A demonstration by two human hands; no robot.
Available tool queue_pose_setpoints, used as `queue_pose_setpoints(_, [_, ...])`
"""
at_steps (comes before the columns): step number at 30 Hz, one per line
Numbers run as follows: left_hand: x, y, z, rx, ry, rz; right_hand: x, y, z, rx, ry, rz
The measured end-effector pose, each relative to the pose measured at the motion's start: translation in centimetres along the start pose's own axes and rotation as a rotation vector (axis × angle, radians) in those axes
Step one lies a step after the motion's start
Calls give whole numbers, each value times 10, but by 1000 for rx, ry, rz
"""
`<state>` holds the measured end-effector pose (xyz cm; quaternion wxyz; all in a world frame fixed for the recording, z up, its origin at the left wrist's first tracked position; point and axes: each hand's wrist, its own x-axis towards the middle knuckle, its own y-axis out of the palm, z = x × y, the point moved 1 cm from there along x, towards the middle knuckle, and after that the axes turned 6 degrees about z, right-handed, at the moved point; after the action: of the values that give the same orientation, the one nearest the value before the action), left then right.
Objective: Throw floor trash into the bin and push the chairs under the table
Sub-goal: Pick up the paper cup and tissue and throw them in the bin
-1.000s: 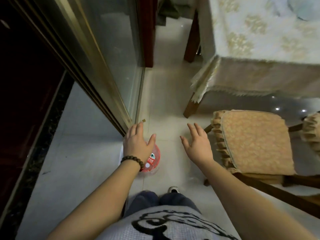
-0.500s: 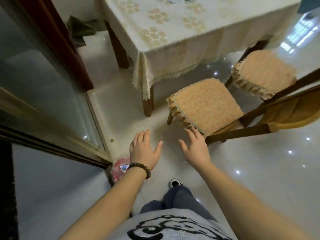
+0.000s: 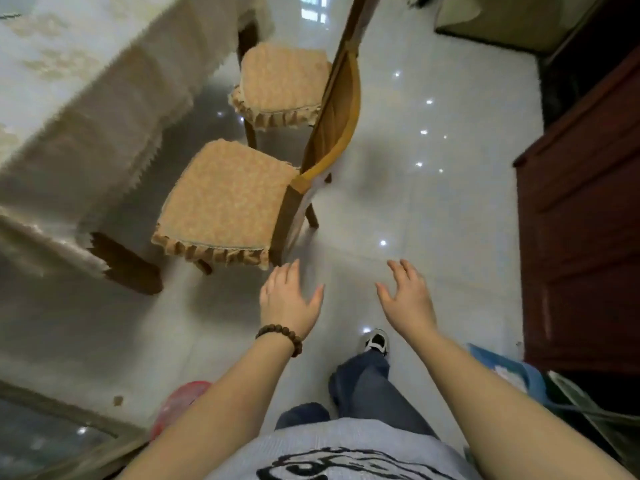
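Observation:
My left hand, with a bead bracelet on the wrist, is open above the floor just right of the near chair's front corner. My right hand is open too, held over bare floor, holding nothing. The near wooden chair with an orange cushion stands pulled out from the table, which carries a cream fringed cloth. A second cushioned chair stands behind it, also out from the table. A red plastic piece of trash lies on the floor at lower left, partly hidden by my left forearm.
A dark red wooden cabinet lines the right side. A blue bin sits low right by my right arm. A glass sliding-door track runs along the lower left. A small brown scrap lies beside it. My shoe is on the glossy tile.
The view has swung right, from the door and table corner toward the chairs and cabinet. The red trash has slid to the lower left. Both hands stay open and empty.

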<state>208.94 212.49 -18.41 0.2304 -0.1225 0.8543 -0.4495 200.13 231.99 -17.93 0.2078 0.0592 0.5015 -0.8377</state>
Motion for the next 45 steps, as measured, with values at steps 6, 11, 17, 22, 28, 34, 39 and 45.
queue_pose_setpoints(6, [54,27,-89,43,174,84,21,-55,-74,118,187,-130])
queue_pose_setpoints(11, [123,69,-178,89,236,147,82,-104,-146,167,260,-192])
queue_pose_setpoints(17, [221,111,-305,161,276,145,185,-186,-221,191,265,-213])
queue_pose_setpoints(22, [287,119,-387,155,283,97,253,-252,-262,179,248,-230])
queue_pose_setpoints(28, [363,127,-445,159,242,85,337,-300,-287,169,231,-228])
queue_pose_setpoints(34, [462,136,-490,144,204,67,454,-336,-297,171,191,-210])
queue_pose_setpoints(39, [590,133,-535,115,157,43,592,-375,-294,152,148,-160])
queue_pose_setpoints(45, [744,91,-600,43,109,-3,760,-446,-258,78,76,-89])
